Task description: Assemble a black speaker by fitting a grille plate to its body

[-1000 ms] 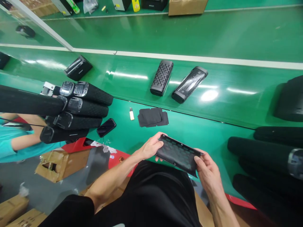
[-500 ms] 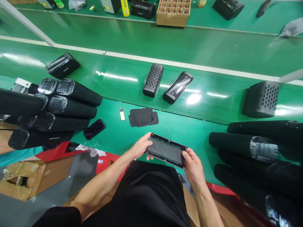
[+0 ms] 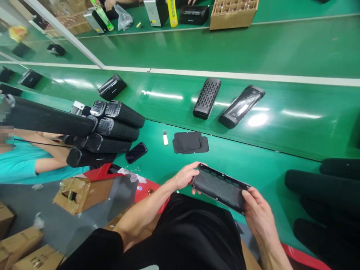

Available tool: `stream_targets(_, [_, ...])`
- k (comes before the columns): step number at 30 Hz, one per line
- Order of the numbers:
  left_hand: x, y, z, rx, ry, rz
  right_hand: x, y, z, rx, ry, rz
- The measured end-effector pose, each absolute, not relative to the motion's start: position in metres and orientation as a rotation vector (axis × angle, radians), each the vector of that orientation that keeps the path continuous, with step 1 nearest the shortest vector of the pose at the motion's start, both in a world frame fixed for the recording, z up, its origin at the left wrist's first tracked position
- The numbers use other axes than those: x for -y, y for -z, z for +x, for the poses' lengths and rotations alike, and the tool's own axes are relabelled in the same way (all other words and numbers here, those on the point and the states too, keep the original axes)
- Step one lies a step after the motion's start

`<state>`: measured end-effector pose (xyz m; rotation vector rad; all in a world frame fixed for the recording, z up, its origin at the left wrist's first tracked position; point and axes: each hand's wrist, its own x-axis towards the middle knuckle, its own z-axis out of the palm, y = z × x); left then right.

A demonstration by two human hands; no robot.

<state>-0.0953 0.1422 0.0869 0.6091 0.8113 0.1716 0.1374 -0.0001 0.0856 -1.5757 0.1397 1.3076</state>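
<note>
A black rectangular speaker grille panel (image 3: 218, 188), its hollow side facing up, is held over the table's front edge. My left hand (image 3: 185, 176) grips its left end, thumb on the inside and fingers beneath. At the opposite end my right hand (image 3: 257, 204) is closed on it, thumb pressed on the inner face. Beyond the panel lies a small stack of thin black sheets (image 3: 189, 143). Left of the stack is a small cream-coloured piece with a dark tip (image 3: 165, 138).
Black cylindrical speakers are piled at left (image 3: 120, 114) and right (image 3: 317, 183). A phone (image 3: 136, 152) lies by the left pile. A perforated black housing (image 3: 207, 98) and a glossy one (image 3: 242, 107) lie on the green belt (image 3: 168, 84). A co-worker in turquoise (image 3: 47, 163) is at left.
The view has swung left, so everything sits further right in the picture and the co-worker shows more. Both hands keep hold of the panel, with little change in grip.
</note>
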Motion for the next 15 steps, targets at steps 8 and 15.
stream_targets(8, [-0.149,-0.09,-0.1,-0.807,-0.145,0.77,0.001,-0.08,0.144,-0.023,-1.355,-1.542])
stream_targets(15, [-0.154,-0.098,-0.098,-0.785,-0.16,0.793,-0.007,-0.083,0.143,-0.013,-1.331,-1.563])
